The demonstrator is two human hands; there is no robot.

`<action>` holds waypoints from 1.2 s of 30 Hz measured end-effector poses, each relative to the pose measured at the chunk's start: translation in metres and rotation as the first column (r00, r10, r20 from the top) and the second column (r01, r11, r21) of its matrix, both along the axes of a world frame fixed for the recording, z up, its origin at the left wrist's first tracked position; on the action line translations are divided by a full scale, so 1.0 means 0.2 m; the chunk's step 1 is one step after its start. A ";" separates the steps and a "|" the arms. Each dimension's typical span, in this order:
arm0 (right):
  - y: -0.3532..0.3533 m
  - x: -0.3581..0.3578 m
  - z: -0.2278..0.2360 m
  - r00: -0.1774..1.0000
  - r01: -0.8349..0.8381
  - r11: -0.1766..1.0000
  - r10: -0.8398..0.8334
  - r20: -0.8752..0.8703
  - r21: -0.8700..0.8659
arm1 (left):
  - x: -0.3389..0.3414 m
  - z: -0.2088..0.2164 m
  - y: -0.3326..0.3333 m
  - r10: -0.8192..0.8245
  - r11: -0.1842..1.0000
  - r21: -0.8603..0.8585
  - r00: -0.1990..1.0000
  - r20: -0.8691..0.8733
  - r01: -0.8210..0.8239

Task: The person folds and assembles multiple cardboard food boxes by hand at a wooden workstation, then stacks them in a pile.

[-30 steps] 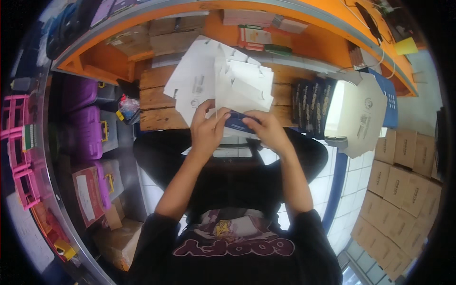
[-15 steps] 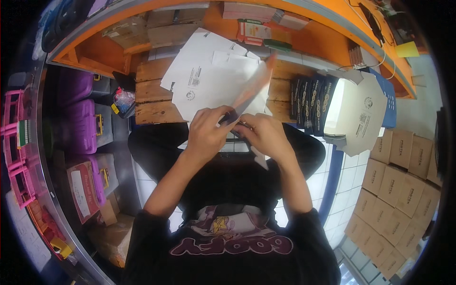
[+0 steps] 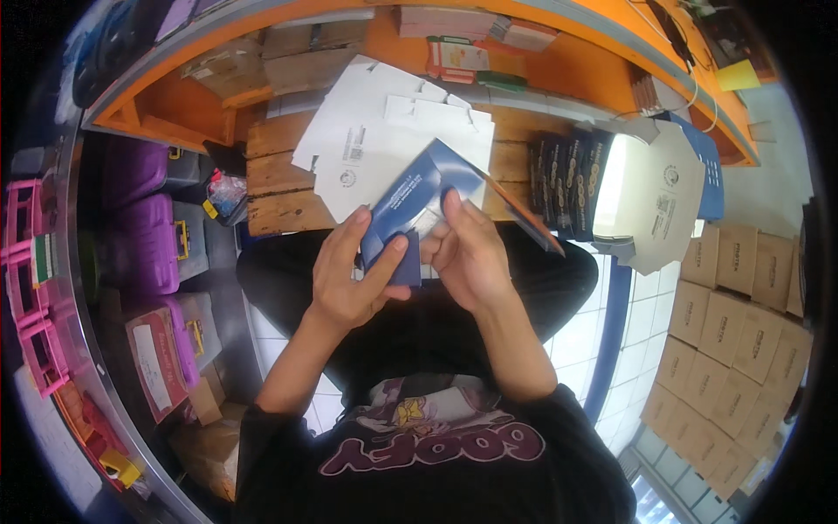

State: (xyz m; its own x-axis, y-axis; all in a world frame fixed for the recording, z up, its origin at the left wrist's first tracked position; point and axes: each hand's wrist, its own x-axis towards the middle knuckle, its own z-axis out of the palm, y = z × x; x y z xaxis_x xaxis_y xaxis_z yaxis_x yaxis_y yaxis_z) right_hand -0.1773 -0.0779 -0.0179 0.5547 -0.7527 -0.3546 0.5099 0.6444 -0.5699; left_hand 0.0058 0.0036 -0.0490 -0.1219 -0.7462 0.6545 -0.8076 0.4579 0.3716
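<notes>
Carton (image 3: 408, 197) has been turned blue side up, gripped by left hand (image 3: 346, 286) and right hand (image 3: 475, 260), outside now accessible; tucking unclear.

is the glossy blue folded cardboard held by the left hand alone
No, the left hand and the right hand both hold the glossy blue folded cardboard.

Folding box (image 3: 412, 185): blue, fine white print. Flat cartons (image 3: 345, 140): white, small dark print patches. Surface (image 3: 272, 196): brown wood, darker plank lines. Stacked boxes (image 3: 572, 179): near-black navy, pale lettering. Shelf (image 3: 594, 70): orange, grey edge. Lids (image 3: 148, 244): purple; latches (image 3: 182, 237) yellow. Rack (image 3: 26, 301): pink. Shipping boxes (image 3: 729, 341): plain tan, dark print. Floor (image 3: 643, 323): white tile, grey grid. Shirt (image 3: 436, 498): black, maroon lettering with pale outlines. Note (image 3: 738, 76): solid yellow.
</notes>
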 end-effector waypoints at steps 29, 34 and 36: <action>-0.04 -0.18 0.05 0.645 -0.733 0.344 0.074 -0.761 -0.587 | -0.02 -0.42 0.14 0.591 0.508 0.246 -0.126 -0.797 0.825; 0.07 -0.25 -0.08 0.147 -0.980 -0.171 -0.271 -0.951 -0.102 | -0.06 -0.38 0.08 0.731 0.484 0.386 -0.121 -0.671 0.785; -0.02 -0.27 -0.11 0.040 -0.994 -0.103 -0.018 -0.999 -0.038 | -0.09 -0.34 0.09 0.632 0.535 0.575 0.159 -0.759 0.619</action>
